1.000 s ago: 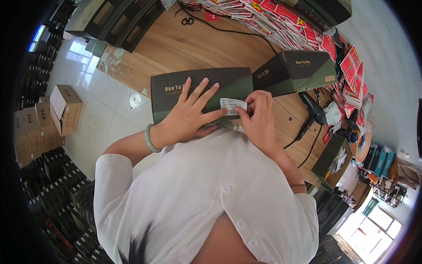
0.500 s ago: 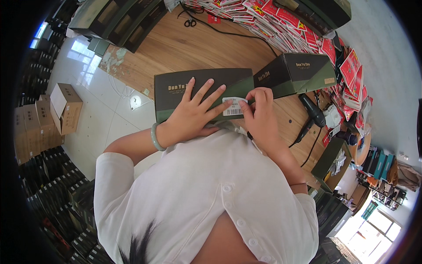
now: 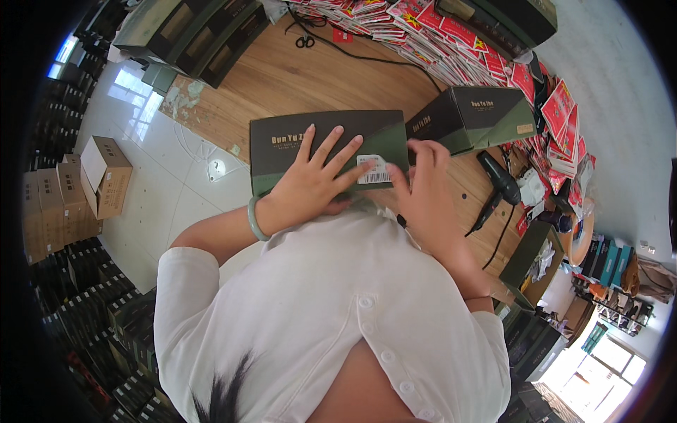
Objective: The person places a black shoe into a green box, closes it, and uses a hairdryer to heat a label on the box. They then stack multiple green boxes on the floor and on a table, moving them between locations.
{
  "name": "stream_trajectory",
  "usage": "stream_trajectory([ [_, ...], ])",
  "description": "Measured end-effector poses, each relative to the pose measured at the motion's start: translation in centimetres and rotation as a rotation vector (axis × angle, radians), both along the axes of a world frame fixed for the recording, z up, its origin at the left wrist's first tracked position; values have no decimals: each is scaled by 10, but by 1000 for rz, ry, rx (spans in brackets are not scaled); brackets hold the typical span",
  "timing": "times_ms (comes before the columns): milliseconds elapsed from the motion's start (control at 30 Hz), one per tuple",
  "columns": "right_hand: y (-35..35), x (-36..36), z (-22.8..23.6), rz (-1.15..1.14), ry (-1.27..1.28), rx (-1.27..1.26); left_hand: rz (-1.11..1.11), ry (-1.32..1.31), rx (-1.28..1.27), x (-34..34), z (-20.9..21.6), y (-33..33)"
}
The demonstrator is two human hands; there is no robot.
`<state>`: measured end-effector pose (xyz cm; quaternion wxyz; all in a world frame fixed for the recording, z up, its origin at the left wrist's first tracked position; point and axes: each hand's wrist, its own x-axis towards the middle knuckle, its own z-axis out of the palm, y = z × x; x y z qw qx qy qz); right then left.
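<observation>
White rectangular paper label (image 3: 374, 178) under your left index fingertip

It lies on the black-and-green rectangular cardboard box (image 3: 370, 125), partly hidden by your spread left hand (image 3: 302, 185). Your right hand (image 3: 427, 192) has thumb and forefinger parted beside the label, other fingertips obscured. Beyond your left fingertips: the box's far edge, then open brown wooden tabletop (image 3: 338, 81).

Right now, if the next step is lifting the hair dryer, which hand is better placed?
Probably the right hand: it is nearer the hair dryer; the left hand lies spread on the box.
</observation>
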<state>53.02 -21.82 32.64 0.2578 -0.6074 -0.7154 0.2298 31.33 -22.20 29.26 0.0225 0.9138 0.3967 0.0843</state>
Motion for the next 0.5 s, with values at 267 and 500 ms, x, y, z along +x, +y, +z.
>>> stream_trajectory([
  [267,-23,-12,-36,304,-283,264,-73,-256,-48,-10,-5,3],
  [500,-31,-16,-62,184,-398,131,36,-575,-153,-19,-15,5],
])
